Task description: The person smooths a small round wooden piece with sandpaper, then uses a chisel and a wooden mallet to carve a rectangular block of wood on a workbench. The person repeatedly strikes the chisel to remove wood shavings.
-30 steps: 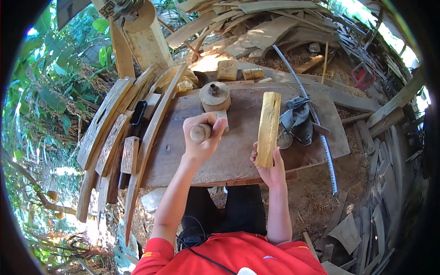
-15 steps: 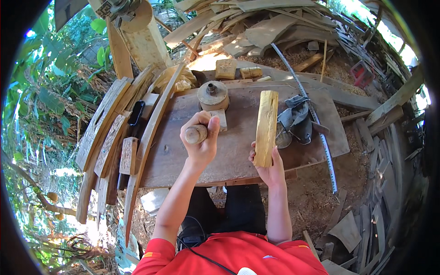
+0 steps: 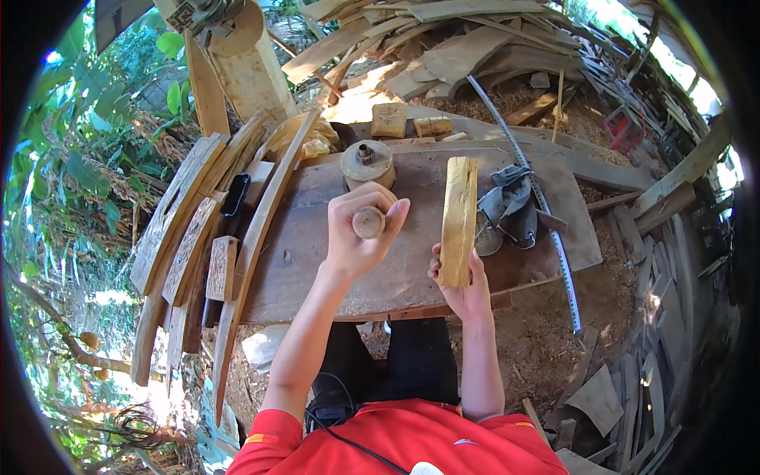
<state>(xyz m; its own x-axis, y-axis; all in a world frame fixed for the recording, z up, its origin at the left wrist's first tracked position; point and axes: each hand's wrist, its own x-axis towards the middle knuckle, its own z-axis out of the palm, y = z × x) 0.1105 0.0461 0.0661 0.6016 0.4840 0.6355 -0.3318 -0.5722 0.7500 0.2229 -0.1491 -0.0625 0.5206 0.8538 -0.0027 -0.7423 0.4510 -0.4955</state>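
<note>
My left hand [image 3: 356, 237] is closed around a round wooden handle [image 3: 368, 223], its butt end facing up at me. What the handle belongs to is hidden beneath the fist. Just beyond it, a squat round pot-like object [image 3: 368, 164] with a dark knob stands on the wooden workbench [image 3: 309, 257]. My right hand [image 3: 465, 293] grips the lower end of a yellowish wood block [image 3: 457, 226], which is held lengthwise away from me, fingers on one side and thumb on the other. A bundle of dark grey cloth [image 3: 511, 206] lies just right of the block.
Curved planks [image 3: 257, 237] and carved wood pieces [image 3: 186, 253] line the bench's left side. Two small wood blocks [image 3: 389, 120] sit at the far edge. A long metal ruler [image 3: 546, 214] crosses the right side. Board offcuts [image 3: 491, 51] are piled behind, with a red crate [image 3: 625, 129] beyond.
My left hand has moved right with the handle, which now points more straight up at me. A pale block seen beyond the fist is now hidden. The right hand and wood block barely moved.
</note>
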